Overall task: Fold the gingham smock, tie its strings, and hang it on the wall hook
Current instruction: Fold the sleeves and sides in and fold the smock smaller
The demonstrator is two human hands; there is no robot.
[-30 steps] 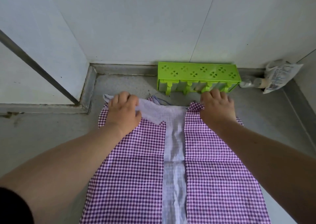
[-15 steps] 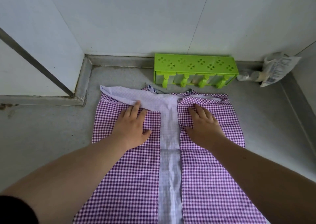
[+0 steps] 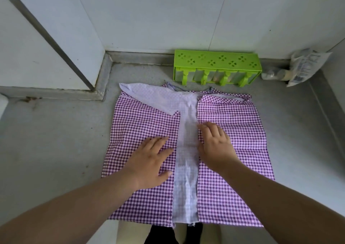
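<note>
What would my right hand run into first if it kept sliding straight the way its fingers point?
The right hand lies flat on the smock, fingers pointing toward the wall. Sliding on, it would probably reach the smock's folded top edge first, then the green rack beyond it.

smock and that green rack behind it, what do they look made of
Smock: thin woven cloth, probably cotton or a blend, matte; the purple gingham shows paler on the turned-over strip, and it lies flat with soft creases. Green rack: looks like moulded plastic with a slight sheen, uniform lime colour, cut-out clover holes and rounded legs. Neither can be confirmed by sight alone.
</note>
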